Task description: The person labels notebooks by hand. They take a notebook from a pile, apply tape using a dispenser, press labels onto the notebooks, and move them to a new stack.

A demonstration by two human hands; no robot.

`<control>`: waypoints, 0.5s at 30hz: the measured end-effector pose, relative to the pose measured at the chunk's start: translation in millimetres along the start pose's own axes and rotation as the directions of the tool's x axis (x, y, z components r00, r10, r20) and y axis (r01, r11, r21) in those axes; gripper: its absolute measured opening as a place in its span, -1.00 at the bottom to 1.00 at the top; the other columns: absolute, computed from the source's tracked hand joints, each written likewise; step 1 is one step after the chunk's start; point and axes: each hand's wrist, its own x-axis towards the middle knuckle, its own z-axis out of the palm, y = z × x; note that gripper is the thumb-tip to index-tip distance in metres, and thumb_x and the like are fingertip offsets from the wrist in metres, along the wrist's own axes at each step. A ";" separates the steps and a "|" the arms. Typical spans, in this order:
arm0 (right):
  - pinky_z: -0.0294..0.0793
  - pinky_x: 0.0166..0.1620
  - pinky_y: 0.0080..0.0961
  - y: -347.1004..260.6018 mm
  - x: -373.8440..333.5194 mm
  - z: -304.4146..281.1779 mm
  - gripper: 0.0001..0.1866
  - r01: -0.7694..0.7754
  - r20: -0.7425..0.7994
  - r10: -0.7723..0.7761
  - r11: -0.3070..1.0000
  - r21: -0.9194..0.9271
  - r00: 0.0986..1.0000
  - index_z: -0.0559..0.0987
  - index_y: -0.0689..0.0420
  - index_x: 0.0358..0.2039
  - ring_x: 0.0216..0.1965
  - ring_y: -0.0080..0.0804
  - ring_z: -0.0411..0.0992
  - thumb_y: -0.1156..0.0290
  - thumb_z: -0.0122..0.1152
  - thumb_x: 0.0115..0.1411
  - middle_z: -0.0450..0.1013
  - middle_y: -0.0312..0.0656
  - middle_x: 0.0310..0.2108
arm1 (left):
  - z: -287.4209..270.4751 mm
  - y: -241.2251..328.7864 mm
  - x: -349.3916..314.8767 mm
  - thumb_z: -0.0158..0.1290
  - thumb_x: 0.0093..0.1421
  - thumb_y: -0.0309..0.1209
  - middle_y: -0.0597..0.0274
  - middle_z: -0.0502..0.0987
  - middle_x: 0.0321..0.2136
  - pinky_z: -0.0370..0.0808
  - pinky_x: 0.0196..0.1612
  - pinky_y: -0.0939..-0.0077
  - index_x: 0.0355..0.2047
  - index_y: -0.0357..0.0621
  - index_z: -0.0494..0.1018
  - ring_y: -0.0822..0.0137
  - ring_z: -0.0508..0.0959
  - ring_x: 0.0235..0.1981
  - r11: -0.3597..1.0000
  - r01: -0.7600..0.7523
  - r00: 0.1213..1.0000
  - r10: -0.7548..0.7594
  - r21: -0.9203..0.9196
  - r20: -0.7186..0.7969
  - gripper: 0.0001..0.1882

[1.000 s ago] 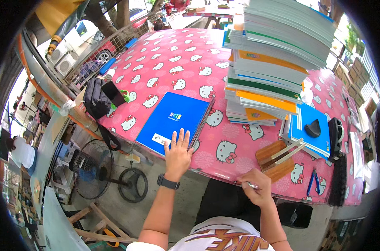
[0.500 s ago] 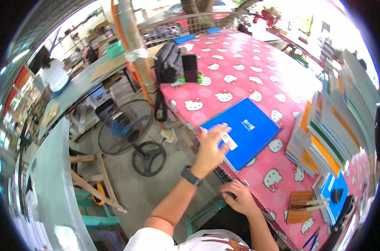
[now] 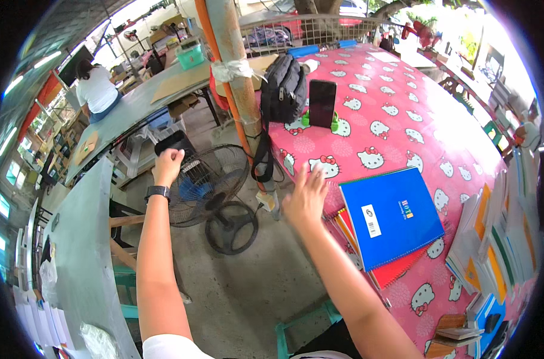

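My left hand, with a dark watch on the wrist, is raised in front of the standing fan. Its fingers are drawn together; whether they hold anything small is hidden. My right hand is open with fingers spread, at the table's left edge beside a blue spiral notebook. A white label sits on the blue cover. Under it lies a red notebook, with more coloured edges showing at the left of the stack.
A pink cartoon-print cloth covers the table. On it stand a phone in a green holder, a dark backpack and stacked notebooks at right. A rusty post rises behind the fan. A person sits far left.
My left hand has left the blue notebook's label and moved far left. My right hand has come up from my lap and opened. The notebooks now sit turned, with red showing underneath.
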 end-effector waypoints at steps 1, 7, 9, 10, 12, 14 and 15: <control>0.03 0.20 0.03 13.2 24.4 9.4 -0.24 -0.109 -0.076 0.106 0.993 -0.038 0.992 -0.01 0.23 0.27 0.28 0.00 -0.07 0.29 0.02 0.10 -0.11 0.19 0.27 | 17.4 -11.1 0.8 -0.06 0.18 -0.05 -0.08 0.54 -0.38 0.40 -0.22 0.20 -0.39 -0.25 0.49 -0.01 0.52 -0.27 1.000 0.023 0.992 -0.020 -0.021 0.124 -0.56; 0.05 0.19 0.04 18.1 47.0 51.0 -0.46 -0.170 -0.150 0.114 0.882 -0.439 0.982 0.19 0.22 0.19 0.24 -0.02 0.03 0.38 -0.14 0.19 0.02 0.18 0.24 | 58.5 -88.4 61.0 0.04 0.07 -0.24 -0.09 0.56 -0.47 0.43 -0.32 0.26 -0.48 -0.23 0.54 0.01 0.57 -0.39 0.986 0.127 0.979 -0.107 -0.111 0.171 -0.72; 0.07 0.18 0.07 19.0 53.2 49.9 -0.47 -0.187 -0.192 0.103 0.853 -0.488 0.976 0.21 0.22 0.18 0.22 -0.03 0.08 0.37 -0.14 0.18 0.05 0.19 0.22 | 77.2 -97.1 86.6 0.07 0.02 -0.32 -0.10 0.56 -0.43 0.47 -0.31 0.26 -0.48 -0.22 0.56 0.04 0.58 -0.36 0.987 0.156 0.944 -0.160 0.039 0.287 -0.79; 0.07 0.18 0.07 19.0 54.6 51.6 -0.47 -0.189 -0.191 0.106 0.847 -0.496 0.976 0.21 0.22 0.18 0.22 -0.03 0.08 0.37 -0.14 0.18 0.05 0.19 0.22 | 87.8 -100.7 94.4 0.07 0.02 -0.32 -0.10 0.56 -0.43 0.47 -0.31 0.26 -0.48 -0.22 0.56 0.04 0.58 -0.36 0.987 0.158 0.942 -0.160 0.031 0.294 -0.79; 0.10 0.17 0.07 8.4 51.0 51.8 -0.47 -0.150 -0.202 0.046 0.830 -0.537 0.978 0.22 0.22 0.18 0.21 -0.03 0.10 0.37 -0.13 0.18 0.06 0.20 0.21 | 88.6 -148.8 112.8 0.09 0.02 -0.32 -0.16 0.55 -0.41 0.49 -0.26 0.25 -0.47 -0.27 0.56 0.03 0.58 -0.30 0.830 0.003 0.924 -0.215 0.558 0.316 -0.77; 0.12 0.16 0.07 2.3 49.5 50.2 -0.47 -0.119 -0.185 0.019 0.830 -0.545 0.983 0.22 0.23 0.17 0.20 -0.03 0.12 0.36 -0.12 0.18 0.06 0.22 0.21 | 87.4 -174.0 123.7 0.11 0.05 -0.34 -0.03 0.57 -0.38 0.50 -0.22 0.23 -0.48 -0.24 0.55 0.09 0.58 -0.30 0.769 -0.149 0.879 -0.185 0.622 0.440 -0.80; 0.11 0.16 0.06 16.6 53.2 53.7 -0.47 -0.156 -0.179 0.063 0.805 -0.572 0.982 0.23 0.23 0.17 0.20 -0.02 0.11 0.36 -0.12 0.17 0.06 0.22 0.21 | 120.0 -134.1 127.5 0.10 0.08 -0.28 -0.05 0.56 -0.33 0.50 -0.22 0.23 -0.45 -0.27 0.54 0.10 0.57 -0.27 0.783 -0.151 0.838 -0.222 0.603 0.498 -0.74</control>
